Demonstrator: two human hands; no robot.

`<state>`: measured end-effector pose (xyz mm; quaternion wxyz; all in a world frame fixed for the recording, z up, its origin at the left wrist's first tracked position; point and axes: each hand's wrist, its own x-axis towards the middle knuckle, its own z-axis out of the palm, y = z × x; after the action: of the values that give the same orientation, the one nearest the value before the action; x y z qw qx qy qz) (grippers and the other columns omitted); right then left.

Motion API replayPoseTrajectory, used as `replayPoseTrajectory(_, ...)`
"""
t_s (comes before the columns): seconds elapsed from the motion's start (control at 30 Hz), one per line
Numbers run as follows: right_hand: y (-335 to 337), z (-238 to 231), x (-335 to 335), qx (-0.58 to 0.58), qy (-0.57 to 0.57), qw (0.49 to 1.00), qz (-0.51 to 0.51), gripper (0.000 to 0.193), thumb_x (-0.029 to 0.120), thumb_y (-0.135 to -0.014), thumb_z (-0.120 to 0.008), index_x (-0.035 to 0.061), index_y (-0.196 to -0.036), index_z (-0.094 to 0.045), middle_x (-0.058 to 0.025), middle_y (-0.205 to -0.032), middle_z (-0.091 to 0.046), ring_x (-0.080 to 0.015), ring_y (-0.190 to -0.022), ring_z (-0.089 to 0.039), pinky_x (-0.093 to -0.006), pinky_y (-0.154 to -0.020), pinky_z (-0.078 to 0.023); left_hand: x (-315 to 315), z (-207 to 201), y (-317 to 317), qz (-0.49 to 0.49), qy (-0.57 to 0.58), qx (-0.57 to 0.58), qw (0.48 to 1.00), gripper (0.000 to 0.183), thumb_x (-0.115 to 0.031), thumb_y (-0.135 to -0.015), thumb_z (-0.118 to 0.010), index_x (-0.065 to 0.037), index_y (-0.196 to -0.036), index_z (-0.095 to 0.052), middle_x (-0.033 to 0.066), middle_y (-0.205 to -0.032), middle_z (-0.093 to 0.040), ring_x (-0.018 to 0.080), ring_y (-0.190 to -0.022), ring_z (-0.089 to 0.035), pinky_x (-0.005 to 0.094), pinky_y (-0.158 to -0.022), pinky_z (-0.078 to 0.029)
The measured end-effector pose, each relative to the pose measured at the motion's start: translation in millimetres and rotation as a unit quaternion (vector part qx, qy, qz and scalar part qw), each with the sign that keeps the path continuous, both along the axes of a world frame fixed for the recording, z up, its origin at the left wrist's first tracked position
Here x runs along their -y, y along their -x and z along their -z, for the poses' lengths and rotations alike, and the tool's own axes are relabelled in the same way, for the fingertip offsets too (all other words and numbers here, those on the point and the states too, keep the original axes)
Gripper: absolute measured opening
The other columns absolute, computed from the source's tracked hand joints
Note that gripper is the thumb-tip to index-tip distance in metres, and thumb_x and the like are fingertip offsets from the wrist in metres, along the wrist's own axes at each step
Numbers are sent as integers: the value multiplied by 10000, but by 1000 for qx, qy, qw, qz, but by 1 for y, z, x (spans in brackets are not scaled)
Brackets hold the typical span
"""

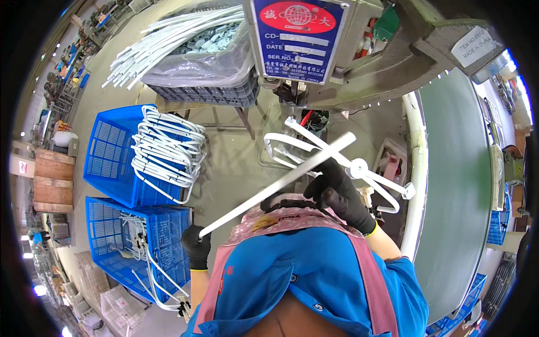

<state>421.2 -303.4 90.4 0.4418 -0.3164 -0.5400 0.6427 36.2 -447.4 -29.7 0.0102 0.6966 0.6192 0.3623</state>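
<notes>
A long straight white tube slants across in front of my body, its far end up to the right. My left hand, in a black glove, is closed round its lower end. My right hand, also black-gloved, has its fingers bent up against the tube's underside; part of the grip is hidden behind the tube. Just beyond stands a white tubular frame with a bent U-shaped tube, square end caps and a round white disc. Whether the long tube is joined to this frame cannot be made out.
A machine head with a blue plate overhangs the far side. Left are two blue crates, one with bent white tubes, another with thin frames. Behind, a grey crate carries straight tubes. A green-topped table runs along the right.
</notes>
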Motion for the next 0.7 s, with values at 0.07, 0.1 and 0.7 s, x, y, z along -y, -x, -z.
replayPoseTrajectory(0.07,-11,0,-9,101,114,983,104,378,319,-959,-511,-23,-1114,-558,-103,-856,-646,-148,-646,-593,-288,-606,-485,-32,-13,-11,34,16,-37,999,163,-141,-725,-737,-81,-750,-587,104,-697,-579,328,-622,-567,416,-543,-409)
replayPoseTrajectory(0.1,-5,6,-10,0,107,970,218,313,228,-998,-407,-3,-879,-581,-67,-651,-605,-130,-545,-563,-264,-529,-452,-52,-24,-17,64,59,-7,996,157,-139,-732,-726,-72,-791,-597,109,-723,-586,329,-657,-574,419,-575,-420)
replayPoseTrajectory(0.7,-186,80,25,-75,176,846,497,227,246,-977,-517,29,-1039,-547,-61,-771,-632,-133,-649,-626,-260,-510,-473,-243,-83,-157,436,181,6,881,303,-166,-848,-633,-18,-1108,-581,191,-960,-592,391,-847,-597,429,-709,-478)
